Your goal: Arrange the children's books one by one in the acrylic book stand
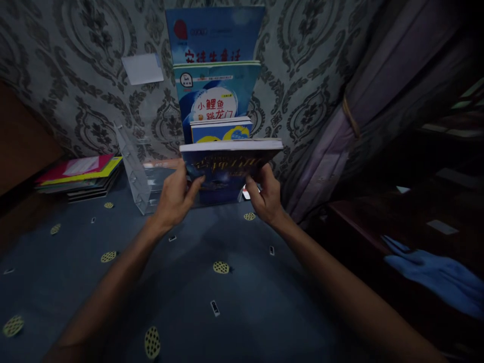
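Observation:
A dark blue book (227,166) with gold lettering is held upright between my two hands, its white page edges facing up. My left hand (177,196) grips its left side with the thumb on the cover. On the right side, my right hand (265,194) holds it the same way. Directly behind stand a smaller blue and yellow book (223,132), a teal book (215,91) and a taller blue book (215,35), in rising steps. A clear plastic rack (134,176) shows to the left of my left hand; its part behind the held book is hidden.
Colourful folders or books (81,174) lie stacked at the left on the patterned blue cloth (189,302). A white card (142,69) is on the wallpapered wall. A tied curtain (328,136) hangs at the right, with a blue glove (434,275) lying on a dark surface.

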`<action>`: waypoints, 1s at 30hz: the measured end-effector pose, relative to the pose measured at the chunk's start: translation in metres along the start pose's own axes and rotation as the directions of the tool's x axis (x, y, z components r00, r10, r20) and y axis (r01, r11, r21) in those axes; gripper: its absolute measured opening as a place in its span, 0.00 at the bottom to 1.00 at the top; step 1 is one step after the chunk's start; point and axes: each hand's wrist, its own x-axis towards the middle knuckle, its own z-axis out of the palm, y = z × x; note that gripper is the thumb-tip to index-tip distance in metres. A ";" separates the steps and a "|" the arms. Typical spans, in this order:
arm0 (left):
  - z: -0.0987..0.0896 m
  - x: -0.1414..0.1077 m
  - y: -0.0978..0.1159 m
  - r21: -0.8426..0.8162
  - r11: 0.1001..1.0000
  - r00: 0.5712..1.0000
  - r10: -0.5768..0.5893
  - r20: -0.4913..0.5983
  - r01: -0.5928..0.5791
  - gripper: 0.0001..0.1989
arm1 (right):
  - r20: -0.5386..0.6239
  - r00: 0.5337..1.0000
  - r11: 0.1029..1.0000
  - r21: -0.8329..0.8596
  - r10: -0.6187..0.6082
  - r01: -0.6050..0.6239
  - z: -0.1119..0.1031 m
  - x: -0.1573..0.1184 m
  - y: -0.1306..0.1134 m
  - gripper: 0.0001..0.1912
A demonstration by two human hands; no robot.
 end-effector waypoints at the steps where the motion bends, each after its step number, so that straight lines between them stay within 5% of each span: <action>1: 0.002 0.002 -0.002 0.018 1.000 1.000 0.013 -0.015 -0.013 0.14 | -0.009 1.000 1.000 0.004 -0.019 0.019 0.002 0.003 0.002 0.16; 11: 0.019 0.007 -0.028 0.172 0.979 0.991 0.122 -0.046 -0.113 0.11 | -0.007 0.998 0.998 0.016 -0.055 0.055 0.014 0.011 0.024 0.18; 23: 0.030 0.003 -0.041 0.238 0.965 0.993 0.114 -0.011 -0.108 0.09 | -0.052 0.996 0.988 -0.141 -0.074 0.066 0.020 0.004 0.042 0.06; 30: 0.033 0.003 -0.046 0.287 0.952 0.994 0.113 -0.001 -0.108 0.08 | -0.024 0.999 0.982 -0.188 -0.039 0.033 0.020 0.002 0.044 0.07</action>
